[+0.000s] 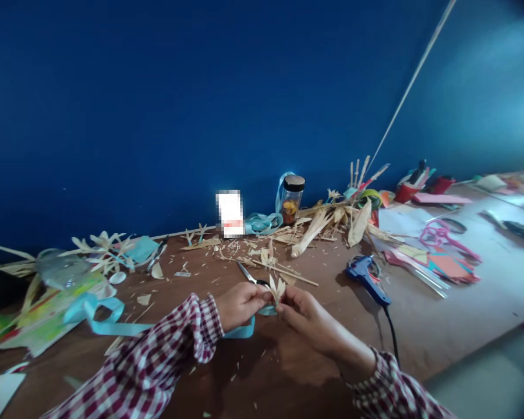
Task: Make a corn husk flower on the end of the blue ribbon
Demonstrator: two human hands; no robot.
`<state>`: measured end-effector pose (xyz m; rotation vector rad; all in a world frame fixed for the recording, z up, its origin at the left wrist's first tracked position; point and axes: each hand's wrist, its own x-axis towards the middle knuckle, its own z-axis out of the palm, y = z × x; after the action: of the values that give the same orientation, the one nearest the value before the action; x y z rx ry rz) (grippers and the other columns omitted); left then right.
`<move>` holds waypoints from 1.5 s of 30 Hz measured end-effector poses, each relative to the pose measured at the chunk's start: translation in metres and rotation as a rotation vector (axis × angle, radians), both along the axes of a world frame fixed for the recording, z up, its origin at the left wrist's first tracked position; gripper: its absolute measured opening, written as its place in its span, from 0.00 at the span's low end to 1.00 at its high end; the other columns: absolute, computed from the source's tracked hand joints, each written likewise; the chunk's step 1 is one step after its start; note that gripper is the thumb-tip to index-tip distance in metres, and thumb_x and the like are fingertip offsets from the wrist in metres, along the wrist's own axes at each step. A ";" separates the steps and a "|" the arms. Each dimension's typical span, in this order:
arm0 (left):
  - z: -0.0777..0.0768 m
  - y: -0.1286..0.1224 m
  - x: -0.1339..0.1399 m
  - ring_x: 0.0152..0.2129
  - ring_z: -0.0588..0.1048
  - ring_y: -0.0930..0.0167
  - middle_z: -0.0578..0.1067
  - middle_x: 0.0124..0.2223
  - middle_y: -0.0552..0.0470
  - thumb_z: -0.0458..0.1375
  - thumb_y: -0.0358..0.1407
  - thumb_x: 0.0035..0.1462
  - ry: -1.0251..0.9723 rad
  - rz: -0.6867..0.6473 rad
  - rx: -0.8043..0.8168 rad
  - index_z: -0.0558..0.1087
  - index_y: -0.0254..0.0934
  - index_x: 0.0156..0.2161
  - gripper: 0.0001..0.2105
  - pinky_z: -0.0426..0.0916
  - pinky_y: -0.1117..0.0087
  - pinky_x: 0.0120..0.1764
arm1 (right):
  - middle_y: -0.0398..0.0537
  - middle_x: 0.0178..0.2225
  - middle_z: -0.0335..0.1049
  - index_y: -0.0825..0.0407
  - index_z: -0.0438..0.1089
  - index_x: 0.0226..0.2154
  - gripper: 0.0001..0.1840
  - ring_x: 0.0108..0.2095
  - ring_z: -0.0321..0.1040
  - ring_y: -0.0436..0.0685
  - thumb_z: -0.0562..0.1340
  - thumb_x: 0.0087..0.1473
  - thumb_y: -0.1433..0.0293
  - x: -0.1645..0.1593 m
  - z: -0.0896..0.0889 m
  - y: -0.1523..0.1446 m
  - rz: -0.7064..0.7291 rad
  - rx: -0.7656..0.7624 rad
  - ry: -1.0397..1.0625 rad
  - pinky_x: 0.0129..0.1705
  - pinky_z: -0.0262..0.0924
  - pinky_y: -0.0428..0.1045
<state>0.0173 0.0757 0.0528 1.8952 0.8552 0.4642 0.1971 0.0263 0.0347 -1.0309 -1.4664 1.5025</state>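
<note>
Left end of brown table [227, 378]: a colour-stained sheet [61, 308] is laid out, with pale husk flowers [107, 244] and a white disc [117, 278] set behind it. To the right of the sheet, a light-blue ribbon [122, 330] is looped loosely; its length is passed beneath the left forearm and seen again under the left hand [239, 305].

Left hand: thumb and fingers are drawn in toward the centre, next to a small husk flower [278, 288]; its fingertips are partly hidden, so whether ribbon or flower is clamped there cannot be told. Scissors [245, 272] are seen lying just behind this hand, blades pointed away to the left.

Centre: the small flower is held upright between the hands, petals spread upward. Its base is pinched between thumb and fingers of the right hand [308, 317]. Farther back, a ribbon bundle [264, 224], a black-lidded jar [291, 203] and dry husks [312, 233] are grouped near the wall.

Right side: a blue glue gun [371, 285] is laid on its side, cable run toward the near edge. Beyond it, clear sticks [428, 279] are placed beside coloured paper [454, 265].
</note>
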 end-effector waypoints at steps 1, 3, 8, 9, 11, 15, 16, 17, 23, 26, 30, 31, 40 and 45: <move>-0.002 0.000 -0.001 0.19 0.66 0.73 0.69 0.20 0.55 0.48 0.46 0.58 0.017 -0.035 -0.046 0.76 0.36 0.27 0.20 0.61 0.74 0.26 | 0.39 0.24 0.57 0.54 0.64 0.30 0.09 0.25 0.51 0.48 0.59 0.54 0.65 0.001 -0.001 -0.002 0.000 0.003 -0.015 0.27 0.48 0.44; -0.006 0.001 -0.005 0.19 0.64 0.74 0.68 0.20 0.55 0.53 0.45 0.55 0.042 -0.064 -0.103 0.75 0.35 0.25 0.17 0.58 0.75 0.25 | 0.39 0.25 0.58 0.54 0.64 0.31 0.08 0.25 0.52 0.48 0.59 0.54 0.65 0.002 -0.004 -0.004 -0.010 -0.001 -0.042 0.28 0.48 0.44; -0.015 -0.008 -0.015 0.20 0.65 0.75 0.70 0.22 0.53 0.60 0.39 0.46 0.007 0.123 -0.142 0.75 0.33 0.25 0.09 0.59 0.75 0.23 | 0.40 0.27 0.61 0.53 0.65 0.32 0.07 0.29 0.56 0.50 0.60 0.53 0.65 -0.004 -0.006 -0.002 -0.032 0.013 -0.030 0.33 0.53 0.45; -0.016 -0.011 -0.017 0.20 0.65 0.74 0.70 0.23 0.53 0.60 0.38 0.45 0.007 0.173 -0.142 0.75 0.33 0.25 0.09 0.59 0.75 0.23 | 0.40 0.26 0.61 0.52 0.66 0.32 0.08 0.29 0.57 0.50 0.60 0.53 0.65 -0.007 -0.006 -0.002 -0.021 0.004 -0.010 0.34 0.54 0.46; -0.017 -0.019 -0.019 0.18 0.65 0.75 0.70 0.21 0.53 0.60 0.35 0.43 0.033 0.260 -0.138 0.75 0.32 0.24 0.07 0.58 0.76 0.22 | 0.40 0.26 0.62 0.52 0.66 0.32 0.09 0.29 0.59 0.51 0.61 0.52 0.63 -0.013 -0.004 -0.002 0.017 -0.036 0.035 0.34 0.55 0.46; -0.020 -0.037 -0.026 0.16 0.63 0.76 0.70 0.19 0.55 0.59 0.34 0.43 0.027 0.373 -0.165 0.78 0.32 0.29 0.08 0.56 0.76 0.21 | 0.42 0.29 0.65 0.51 0.64 0.32 0.09 0.31 0.62 0.52 0.61 0.52 0.63 -0.025 -0.006 -0.002 0.086 -0.094 0.099 0.37 0.57 0.47; -0.022 -0.041 -0.028 0.16 0.62 0.76 0.70 0.19 0.55 0.59 0.35 0.43 -0.001 0.398 -0.199 0.78 0.32 0.30 0.10 0.56 0.76 0.21 | 0.43 0.30 0.66 0.52 0.64 0.33 0.08 0.33 0.62 0.53 0.60 0.53 0.64 -0.028 -0.008 -0.002 0.098 -0.085 0.095 0.38 0.57 0.48; -0.024 -0.044 -0.029 0.16 0.62 0.76 0.70 0.19 0.55 0.59 0.37 0.44 -0.029 0.430 -0.240 0.78 0.32 0.31 0.11 0.55 0.75 0.20 | 0.44 0.31 0.66 0.52 0.64 0.33 0.07 0.34 0.62 0.53 0.60 0.54 0.65 -0.030 -0.010 -0.002 0.108 -0.065 0.079 0.39 0.57 0.48; -0.039 -0.060 -0.034 0.14 0.58 0.78 0.68 0.19 0.56 0.61 0.42 0.41 -0.071 0.650 -0.356 0.76 0.31 0.27 0.13 0.53 0.75 0.20 | 0.43 0.29 0.65 0.53 0.65 0.33 0.03 0.30 0.60 0.52 0.57 0.55 0.71 -0.041 -0.015 0.002 0.169 0.061 -0.123 0.33 0.56 0.47; -0.045 -0.064 -0.034 0.17 0.59 0.77 0.68 0.19 0.57 0.61 0.40 0.40 -0.109 0.701 -0.361 0.73 0.31 0.23 0.11 0.54 0.75 0.22 | 0.41 0.26 0.63 0.53 0.66 0.30 0.02 0.28 0.59 0.51 0.57 0.53 0.73 -0.044 -0.017 0.003 0.182 0.086 -0.193 0.31 0.54 0.45; -0.049 -0.066 -0.034 0.15 0.58 0.78 0.65 0.17 0.59 0.61 0.41 0.39 -0.124 0.708 -0.421 0.71 0.33 0.23 0.12 0.53 0.75 0.20 | 0.41 0.25 0.63 0.53 0.65 0.29 0.02 0.27 0.58 0.51 0.57 0.52 0.73 -0.043 -0.023 0.004 0.170 0.087 -0.253 0.29 0.54 0.45; -0.051 -0.066 -0.034 0.14 0.57 0.78 0.64 0.16 0.60 0.61 0.42 0.39 -0.126 0.706 -0.443 0.71 0.33 0.24 0.12 0.52 0.75 0.19 | 0.42 0.25 0.64 0.53 0.66 0.29 0.02 0.27 0.58 0.51 0.57 0.52 0.73 -0.042 -0.025 0.004 0.173 0.088 -0.267 0.30 0.54 0.45; -0.071 -0.062 -0.031 0.16 0.60 0.77 0.65 0.17 0.59 0.63 0.41 0.35 -0.161 0.746 -0.485 0.70 0.33 0.23 0.13 0.56 0.75 0.21 | 0.42 0.26 0.65 0.54 0.65 0.30 0.03 0.26 0.60 0.50 0.58 0.53 0.71 -0.043 -0.023 0.006 0.210 0.024 -0.221 0.29 0.56 0.45; -0.080 -0.060 -0.026 0.18 0.62 0.77 0.66 0.19 0.58 0.63 0.39 0.37 -0.214 0.719 -0.454 0.70 0.32 0.22 0.11 0.58 0.75 0.23 | 0.41 0.25 0.62 0.54 0.64 0.30 0.06 0.24 0.58 0.49 0.58 0.54 0.68 -0.041 -0.032 0.008 0.230 -0.047 -0.161 0.26 0.55 0.44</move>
<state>-0.0089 0.0155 -0.0269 1.0664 1.3577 0.8056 0.1558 0.0338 0.0023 -1.0608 -1.7175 1.6529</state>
